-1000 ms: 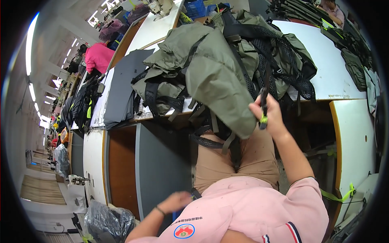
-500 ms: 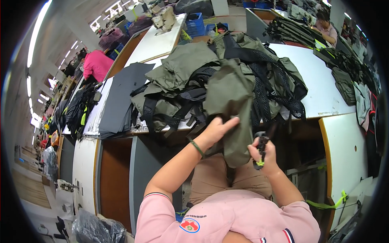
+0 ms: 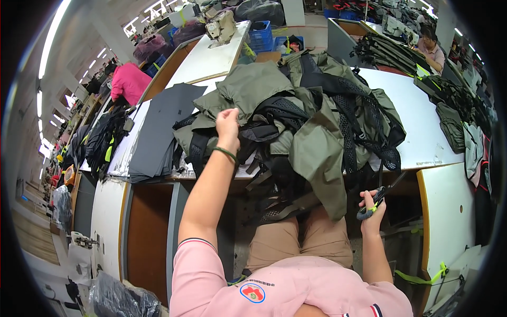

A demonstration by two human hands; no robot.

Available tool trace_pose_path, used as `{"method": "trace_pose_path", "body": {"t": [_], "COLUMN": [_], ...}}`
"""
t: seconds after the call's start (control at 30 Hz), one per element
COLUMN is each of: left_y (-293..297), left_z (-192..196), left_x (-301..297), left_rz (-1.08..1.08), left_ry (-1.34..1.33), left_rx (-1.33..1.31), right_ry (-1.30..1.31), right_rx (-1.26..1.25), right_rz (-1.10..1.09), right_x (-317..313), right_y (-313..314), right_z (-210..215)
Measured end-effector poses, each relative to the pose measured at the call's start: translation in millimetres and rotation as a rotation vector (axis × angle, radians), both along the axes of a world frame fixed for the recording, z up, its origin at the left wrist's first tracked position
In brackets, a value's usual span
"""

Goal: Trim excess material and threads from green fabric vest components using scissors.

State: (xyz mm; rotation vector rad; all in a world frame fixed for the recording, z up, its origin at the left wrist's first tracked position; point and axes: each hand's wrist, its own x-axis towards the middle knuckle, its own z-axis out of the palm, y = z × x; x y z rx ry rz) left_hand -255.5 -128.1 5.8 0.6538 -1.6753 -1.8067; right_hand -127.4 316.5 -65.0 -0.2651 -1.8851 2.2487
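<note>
A pair of scissors [image 3: 376, 203] with dark handles and yellow-green on the grip is held in my right hand [image 3: 371, 215], blades pointing up and away to the right. That hand is in front of the table edge, right of a hanging olive-green fabric piece [image 3: 320, 156]. My left hand [image 3: 227, 127] is raised over the left of the pile, fingers closed; whatever they may hold is too small to make out. Beneath and beyond it lies a heap of olive bag parts [image 3: 256, 82] with black mesh straps [image 3: 349, 113]. Part of the olive piece droops over the edge toward my lap.
Dark grey sheets [image 3: 158, 132] are stacked left of the heap on the white table [image 3: 430, 137]. Open compartments lie below the tabletop. A sewing machine [image 3: 221, 27] and blue crates [image 3: 260, 37] stand farther back. Two people work beyond, one in pink [image 3: 129, 82].
My left hand has left the olive piece and moved up and left over the heap. The piece has dropped against the table edge. My right hand has shifted right and down with the scissors.
</note>
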Motion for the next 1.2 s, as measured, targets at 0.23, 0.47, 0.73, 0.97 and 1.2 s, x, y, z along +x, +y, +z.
{"method": "trace_pose_path", "body": {"t": [0.23, 0.47, 0.73, 0.97, 1.2], "left_y": [-90, -46, -67, -40, 71], "left_z": [3, -27, -39, 159, 237], "left_x": [-42, -93, -90, -67, -62], "left_rz": [0.253, 0.115, 0.017, -0.255, -0.466], "left_ry": [-0.651, -0.575, -0.263, 0.259, 0.403], "left_rx": [-0.400, -0.272, 0.150, -0.085, -1.158], "right_ry": [-0.003, -0.046, -0.050, -0.062, 0.023], "right_rx": [0.092, 0.136, 0.143, 0.115, 0.040], "right_rz": [0.067, 0.136, 0.198, 0.181, 0.120], "right_x": [0, -8, -18, -28, -23], "right_y": [-10, -17, -17, -7, -15], "right_z": [6, -12, -18, -13, 6]}}
